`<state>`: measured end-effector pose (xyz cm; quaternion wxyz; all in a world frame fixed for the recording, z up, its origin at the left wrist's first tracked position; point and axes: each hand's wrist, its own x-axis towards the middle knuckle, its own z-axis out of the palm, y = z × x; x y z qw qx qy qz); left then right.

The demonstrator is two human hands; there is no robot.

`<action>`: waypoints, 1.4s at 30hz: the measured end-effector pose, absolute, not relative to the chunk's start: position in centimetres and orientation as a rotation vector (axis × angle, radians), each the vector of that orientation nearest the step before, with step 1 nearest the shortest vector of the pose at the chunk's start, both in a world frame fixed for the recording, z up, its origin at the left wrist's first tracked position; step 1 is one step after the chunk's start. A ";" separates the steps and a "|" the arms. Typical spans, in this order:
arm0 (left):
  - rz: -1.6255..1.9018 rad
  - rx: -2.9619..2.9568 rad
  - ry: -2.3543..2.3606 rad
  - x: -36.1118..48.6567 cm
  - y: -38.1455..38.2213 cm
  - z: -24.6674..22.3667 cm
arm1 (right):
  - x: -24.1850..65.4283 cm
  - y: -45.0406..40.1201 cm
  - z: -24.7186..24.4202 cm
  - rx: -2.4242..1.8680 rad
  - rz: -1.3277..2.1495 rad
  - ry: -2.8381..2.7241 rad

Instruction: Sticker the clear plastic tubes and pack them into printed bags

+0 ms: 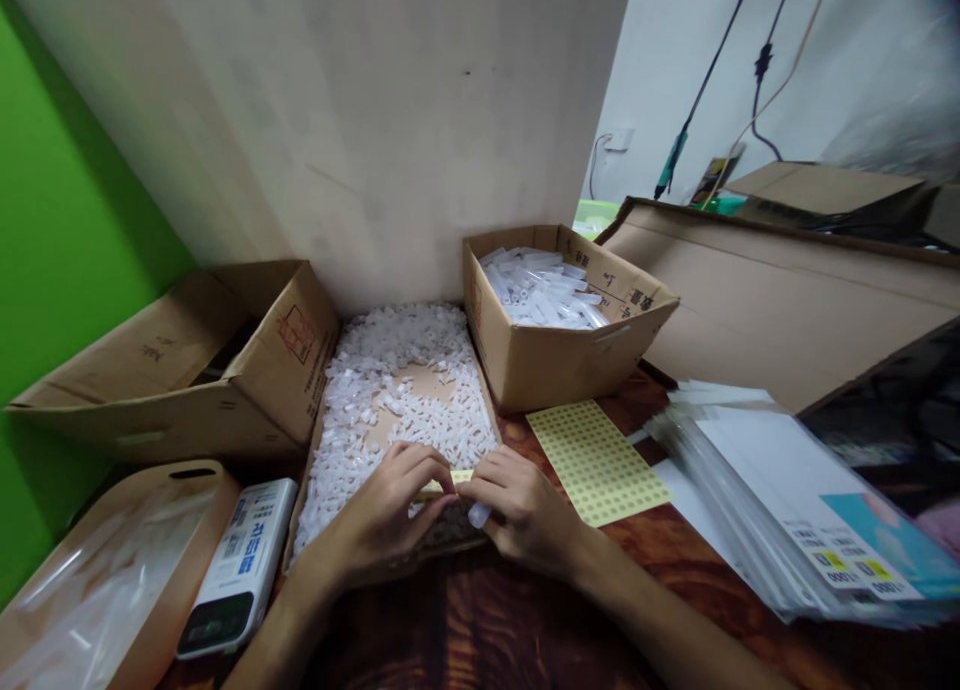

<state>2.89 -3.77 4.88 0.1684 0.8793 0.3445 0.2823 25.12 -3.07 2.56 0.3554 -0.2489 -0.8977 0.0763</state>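
Observation:
Close together over the near edge of a shallow cardboard tray [486,410], both hands work with bent fingers. My left hand [401,495] is closed in a pinch at a pale yellow strip [461,476], which looks like label sheet. Fingers of my right hand [521,500] are wrapped round a small translucent plastic tube [478,514]; its rounded end sticks out below them. The fingertips nearly meet, and what lies between them is partly hidden. Many small white translucent plastic pieces [360,400] fill the tray beneath.
A cardboard box of clear tubes [544,285] stands behind right, another cardboard box [281,360] at left. A yellow sticker sheet [600,460] lies right of the tray, beside stacked plastic-sleeved packets [795,510]. A white device [244,560] and a tan bin [202,540] sit left.

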 end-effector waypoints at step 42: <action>0.989 2.714 0.916 3.7 -3.7 4.8 | 25.1 -3.2 2.2 -0.718 0.419 -2.111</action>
